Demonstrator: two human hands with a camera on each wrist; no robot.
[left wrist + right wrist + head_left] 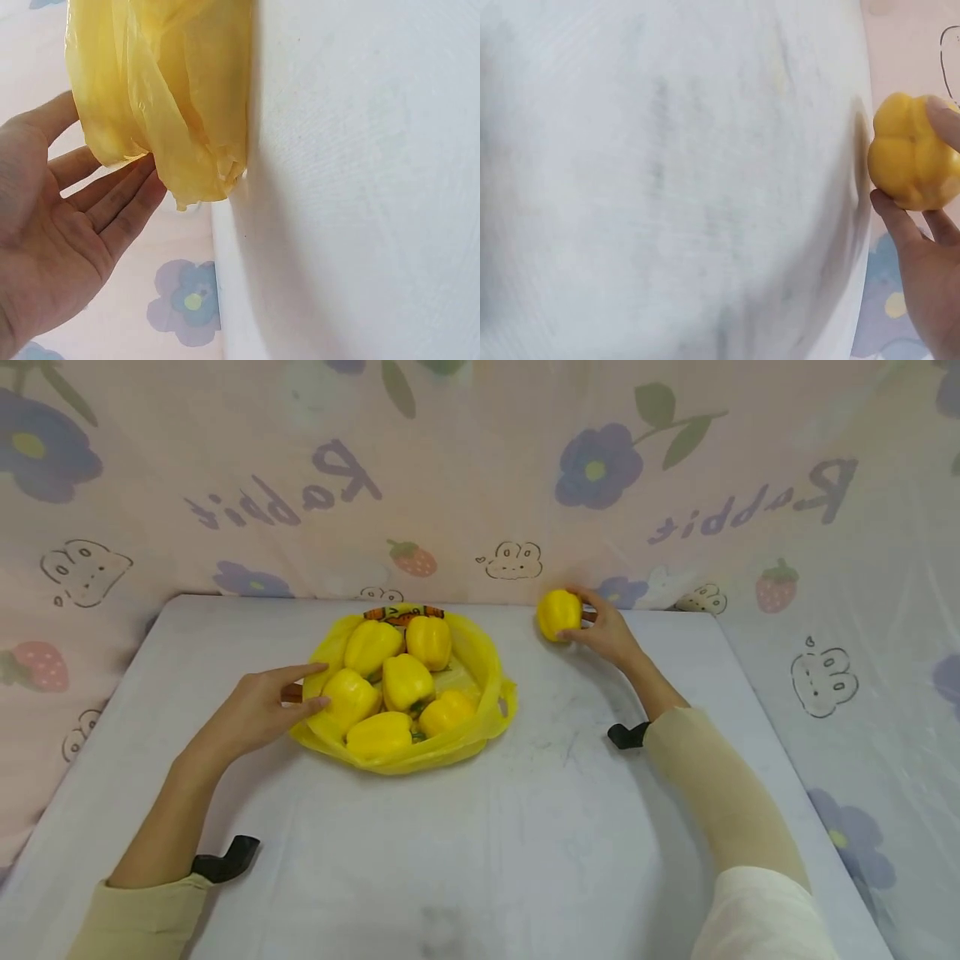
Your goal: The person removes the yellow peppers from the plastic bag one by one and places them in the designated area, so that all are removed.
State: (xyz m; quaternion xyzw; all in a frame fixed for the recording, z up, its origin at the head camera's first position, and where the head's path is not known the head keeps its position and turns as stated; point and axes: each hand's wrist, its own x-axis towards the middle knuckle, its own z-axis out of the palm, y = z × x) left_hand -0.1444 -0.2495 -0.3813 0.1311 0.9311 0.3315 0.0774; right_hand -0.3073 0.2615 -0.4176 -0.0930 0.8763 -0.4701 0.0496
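A yellow bell pepper [558, 615] is held between the thumb and fingers of my right hand [603, 631] near the table's far edge. In the right wrist view the lobed pepper [911, 154] sits against the white surface, fingers curved around its side. Left of it, a yellow plastic bag [489, 727] lies with its mouth wide and several yellow bell peppers [407, 683] inside. My left hand [258, 710] holds the bag's left rim, thumb and index finger over it beside a pepper. From the left wrist view, other fingers touch the outside of the bag [202, 97].
The white-covered table [480, 852] extends toward me and to both sides. Behind it hangs a pink printed curtain [465, 468] with flowers and rabbits, continuing along both sides. A black wrist mount [228, 858] sticks out at the left wrist, another mount [628, 736] at the right.
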